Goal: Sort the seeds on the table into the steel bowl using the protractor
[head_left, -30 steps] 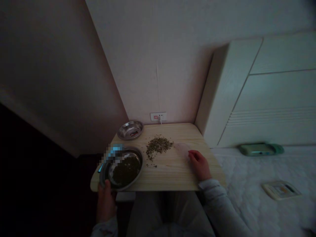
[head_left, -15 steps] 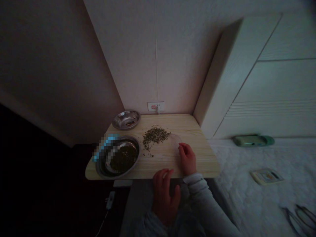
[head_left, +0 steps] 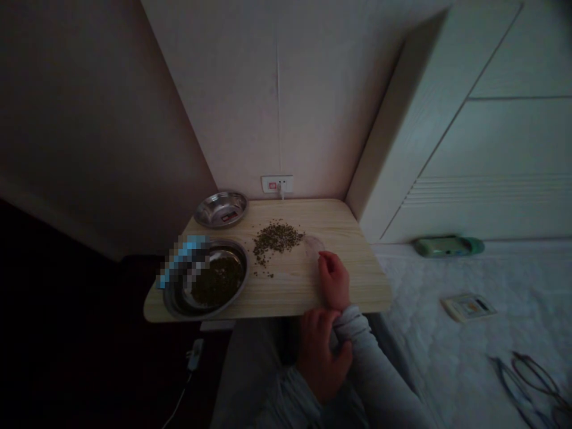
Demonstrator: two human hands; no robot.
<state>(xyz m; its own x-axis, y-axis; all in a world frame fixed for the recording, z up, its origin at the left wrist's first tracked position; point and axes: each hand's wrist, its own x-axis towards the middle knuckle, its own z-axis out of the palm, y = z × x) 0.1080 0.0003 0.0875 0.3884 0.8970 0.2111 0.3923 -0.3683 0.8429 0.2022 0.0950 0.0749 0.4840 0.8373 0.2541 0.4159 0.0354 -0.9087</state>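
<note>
My right hand [head_left: 334,281] rests low over the wooden tabletop [head_left: 286,295], its fingers curled together. Its fingertips meet the edge of a faint, clear, thin-looking thing [head_left: 314,243]; what exactly they pinch is hard to see. Close below, my left hand [head_left: 322,354] is at the right wrist and the grey sleeve cuff [head_left: 351,322], fingers bent, thumb held apart. Whether it touches the sleeve is unclear. Left of the right hand lies a loose heap of small dark green-brown grains or seeds [head_left: 276,238]. A larger steel bowl [head_left: 245,268] at the table's left holds more dark grains.
Behind that bowl stands a smaller steel bowl [head_left: 221,208] with a dark label inside. A socket [head_left: 277,184] with a plug is on the wall. On the white mattress [head_left: 415,310] at right are a green object [head_left: 447,246], a flat pale box [head_left: 469,307] and dark looped straps [head_left: 527,375].
My left hand has moved right, from beside the right forearm up to its wrist and cuff. My right hand stays about where it was. The whole view has shifted slightly.
</note>
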